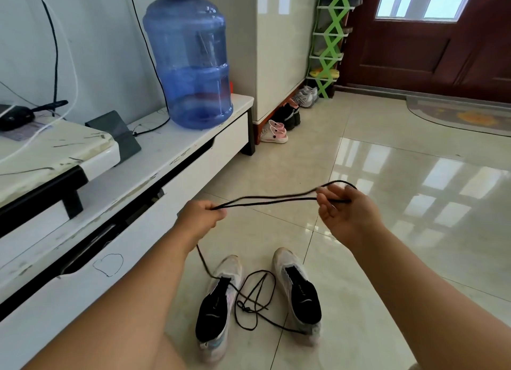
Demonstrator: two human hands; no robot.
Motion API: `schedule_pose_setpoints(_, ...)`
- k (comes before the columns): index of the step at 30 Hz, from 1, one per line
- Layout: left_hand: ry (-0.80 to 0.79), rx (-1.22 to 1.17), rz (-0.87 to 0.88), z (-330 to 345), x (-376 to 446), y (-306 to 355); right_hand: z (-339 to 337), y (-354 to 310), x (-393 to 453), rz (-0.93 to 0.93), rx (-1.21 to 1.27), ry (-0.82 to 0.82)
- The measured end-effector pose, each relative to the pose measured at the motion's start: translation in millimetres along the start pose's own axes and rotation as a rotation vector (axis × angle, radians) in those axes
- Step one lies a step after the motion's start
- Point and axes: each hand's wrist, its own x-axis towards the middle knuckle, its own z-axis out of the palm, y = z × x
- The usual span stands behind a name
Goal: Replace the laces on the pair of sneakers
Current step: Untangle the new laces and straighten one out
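You are in a home, in a living area by the entrance: glossy tiled floor [387,176], a low white TV cabinet [171,159] carrying a blue water jug [190,62]. Household shoes [273,131] line the wall beside a green folding shoe rack [329,43]. A dark red front door [431,51] with a doormat [459,115] closes the far side.

Two sneakers [260,300] sit side by side on the near floor [387,192], with a loose lace [254,300] lying between them. Above them, a second lace [271,199] stretches between the left hand [200,217] and the right hand [344,212]. A low cabinet [154,176] runs along the left, bearing a water bottle [190,59]. Farther off, more shoes [287,115] line the wall, with a rack [329,43] and door [431,37] beyond.
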Motion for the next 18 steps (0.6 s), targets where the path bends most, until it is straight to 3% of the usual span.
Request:
schedule_pose_setpoints(3, 0.047, -0.031, -0.080, -11, 6, -9, -4, 0, 6, -0.027, -0.007, 0.144)
schedule_pose_setpoints(5, -0.026, -0.096, -0.133, -12, 5, -7, -3, 2, 10, -0.040, -0.155, 0.174)
schedule_pose_setpoints(9, -0.199, -0.158, -0.101, 1, -3, 10, 8, 19, 5, -0.068, -0.775, 0.108)
schedule_pose_setpoints(11, -0.286, -0.149, -0.015, 8, -9, 19, 12, 32, 1, -0.178, -1.119, 0.063)
schedule_pose_setpoints(14, -0.412, -0.015, 0.109, 16, -19, 29, 22, 43, -8, -0.441, -1.310, -0.226)
schedule_pose_setpoints(16, -0.482, 0.082, 0.160, 21, -24, 31, 29, 50, -13, -0.398, -1.281, -0.490)
schedule_pose_setpoints(18, -0.515, 0.141, 0.196, 24, -26, 30, 32, 54, -13, -0.358, -1.352, -0.600)
